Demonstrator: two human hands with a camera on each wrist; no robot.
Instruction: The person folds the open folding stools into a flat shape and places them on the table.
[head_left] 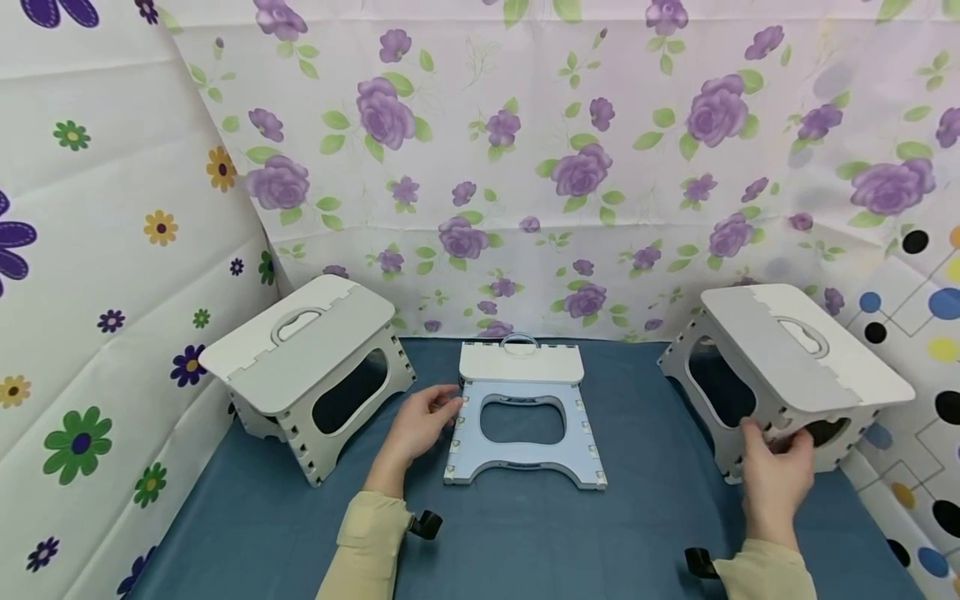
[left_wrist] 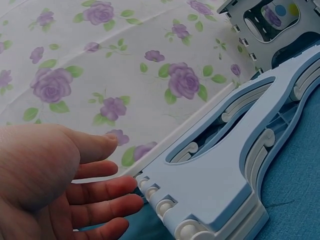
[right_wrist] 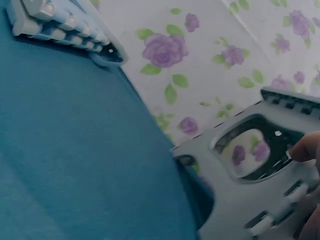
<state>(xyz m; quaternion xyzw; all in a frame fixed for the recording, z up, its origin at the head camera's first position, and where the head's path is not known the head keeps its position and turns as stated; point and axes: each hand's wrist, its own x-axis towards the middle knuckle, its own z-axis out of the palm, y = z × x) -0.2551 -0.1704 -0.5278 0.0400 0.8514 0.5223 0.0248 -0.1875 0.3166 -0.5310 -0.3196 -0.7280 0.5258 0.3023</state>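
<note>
A folded step stool (head_left: 525, 454), pale blue with a white end and a small carry handle, lies in the middle of the blue cloth. At its left edge is my left hand (head_left: 422, 421); in the left wrist view the fingers (left_wrist: 102, 195) are relaxed and hold nothing, close beside the hinge knobs. On the right, a grey and white folding step stool (head_left: 787, 346) stands unfolded. My right hand (head_left: 780, 479) grips its near leg corner, thumb and fingers on either side. The right wrist view shows only fingertips (right_wrist: 306, 147) at the leg opening.
Another unfolded grey and white step stool (head_left: 322, 346) stands on the left. Behind hangs a purple-flowered sheet (head_left: 517, 167); patterned sheets also hang on both sides. Blue cloth (head_left: 555, 542) covers the surface. A black wrist camera (head_left: 427, 525) sits by the left sleeve.
</note>
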